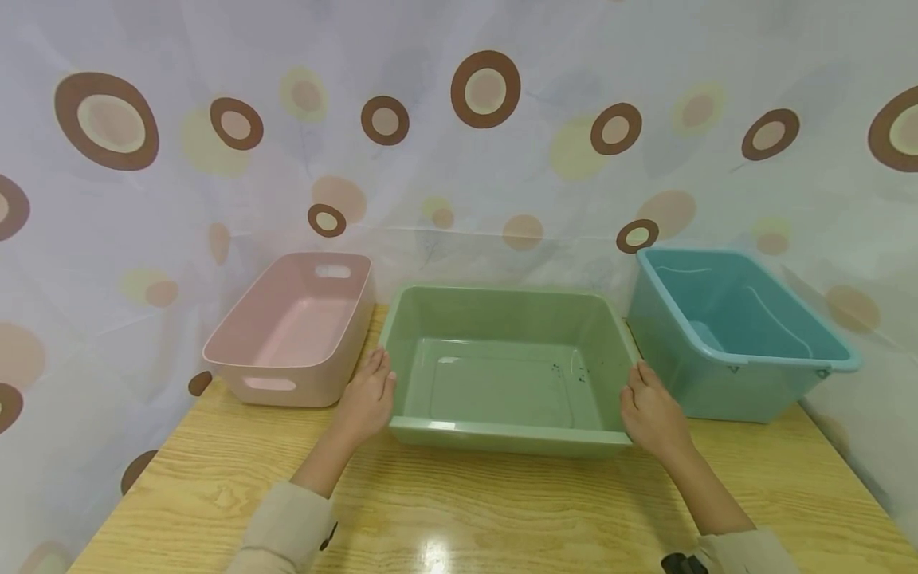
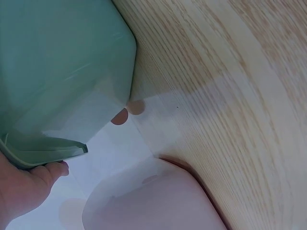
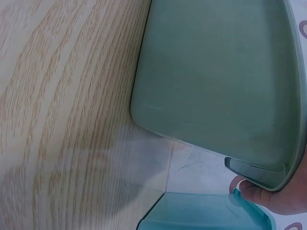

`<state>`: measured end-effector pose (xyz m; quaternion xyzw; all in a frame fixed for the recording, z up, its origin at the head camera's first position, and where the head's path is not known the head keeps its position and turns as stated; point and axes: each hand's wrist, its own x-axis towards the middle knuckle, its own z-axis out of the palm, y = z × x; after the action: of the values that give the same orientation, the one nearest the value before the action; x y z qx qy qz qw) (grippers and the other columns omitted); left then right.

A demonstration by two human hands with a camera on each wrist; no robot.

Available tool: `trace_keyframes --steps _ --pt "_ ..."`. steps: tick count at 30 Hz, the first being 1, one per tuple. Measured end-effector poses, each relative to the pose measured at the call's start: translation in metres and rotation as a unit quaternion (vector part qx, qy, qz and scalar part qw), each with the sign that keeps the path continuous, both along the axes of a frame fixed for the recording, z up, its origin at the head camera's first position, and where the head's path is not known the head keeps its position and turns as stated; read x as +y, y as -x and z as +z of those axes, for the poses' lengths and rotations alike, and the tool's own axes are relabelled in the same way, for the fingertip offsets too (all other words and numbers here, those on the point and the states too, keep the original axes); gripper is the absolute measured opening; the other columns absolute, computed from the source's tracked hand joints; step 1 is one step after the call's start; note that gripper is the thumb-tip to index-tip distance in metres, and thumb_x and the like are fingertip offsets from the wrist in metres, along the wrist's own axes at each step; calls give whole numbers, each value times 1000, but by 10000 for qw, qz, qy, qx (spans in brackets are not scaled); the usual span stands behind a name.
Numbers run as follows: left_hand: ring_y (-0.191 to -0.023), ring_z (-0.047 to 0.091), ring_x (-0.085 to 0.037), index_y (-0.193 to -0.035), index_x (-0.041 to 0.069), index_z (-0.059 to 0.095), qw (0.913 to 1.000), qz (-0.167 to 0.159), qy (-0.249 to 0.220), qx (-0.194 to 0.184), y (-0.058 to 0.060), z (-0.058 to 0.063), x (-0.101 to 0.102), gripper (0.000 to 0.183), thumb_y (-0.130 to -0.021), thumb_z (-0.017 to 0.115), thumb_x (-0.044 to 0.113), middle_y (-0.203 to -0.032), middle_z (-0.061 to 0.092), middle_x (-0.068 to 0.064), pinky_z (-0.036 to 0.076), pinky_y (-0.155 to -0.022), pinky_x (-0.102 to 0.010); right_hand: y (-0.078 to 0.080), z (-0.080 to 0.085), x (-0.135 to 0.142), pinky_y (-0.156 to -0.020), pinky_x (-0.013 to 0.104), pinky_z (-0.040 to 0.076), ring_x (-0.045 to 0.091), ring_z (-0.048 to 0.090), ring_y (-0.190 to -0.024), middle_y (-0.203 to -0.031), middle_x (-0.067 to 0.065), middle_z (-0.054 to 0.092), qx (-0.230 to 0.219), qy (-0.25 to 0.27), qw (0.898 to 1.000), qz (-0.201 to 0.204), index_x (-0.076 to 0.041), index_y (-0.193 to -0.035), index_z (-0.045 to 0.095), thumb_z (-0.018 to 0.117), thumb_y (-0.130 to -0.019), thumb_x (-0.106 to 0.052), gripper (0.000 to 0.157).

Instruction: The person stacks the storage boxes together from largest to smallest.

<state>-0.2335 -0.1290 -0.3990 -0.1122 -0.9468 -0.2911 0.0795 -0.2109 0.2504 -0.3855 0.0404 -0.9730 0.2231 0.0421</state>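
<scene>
A green plastic basin (image 1: 502,383) sits in the middle of the wooden table, between two other bins. My left hand (image 1: 369,396) grips its left rim, and my right hand (image 1: 654,410) holds the right rim. In the left wrist view the fingers (image 2: 53,171) curl under the overhanging lip. The right wrist view shows fingers (image 3: 256,192) hooked beneath the lip on that side. Apart from small dark marks on its floor, the basin holds nothing. Along its lower edge in the right wrist view, the basin appears to meet the tabletop.
Left of the basin stands a pink bin (image 1: 290,335) with handle slots. A deeper blue bin (image 1: 724,383) stands close on the right. Behind them hangs a pale curtain (image 1: 430,175) with circle patterns. The wooden table (image 1: 459,510) extends toward me.
</scene>
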Motion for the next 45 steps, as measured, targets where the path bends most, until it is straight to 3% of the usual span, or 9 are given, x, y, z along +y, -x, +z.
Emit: trace_keyframes --steps 31,45 --pt "-137 18 -39 -134 -13 33 10000 36 -41 -52 -8 -2 0 48 -99 31 19 -146 24 -25 19 -111 -51 -7 -6 2 -100 63 27 53 21 -128 -141 38 18 192 -95 9998 56 22 -131 27 27 -98 -14 49" --pt "-136 20 -40 -132 -15 34 9999 10 -11 128 -11 -3 -1 47 -98 33 17 -144 26 -27 18 -112 -48 -12 -4 2 -100 62 27 53 23 -127 -141 38 19 228 -118 9997 14 22 -131 27 28 -98 -14 49"
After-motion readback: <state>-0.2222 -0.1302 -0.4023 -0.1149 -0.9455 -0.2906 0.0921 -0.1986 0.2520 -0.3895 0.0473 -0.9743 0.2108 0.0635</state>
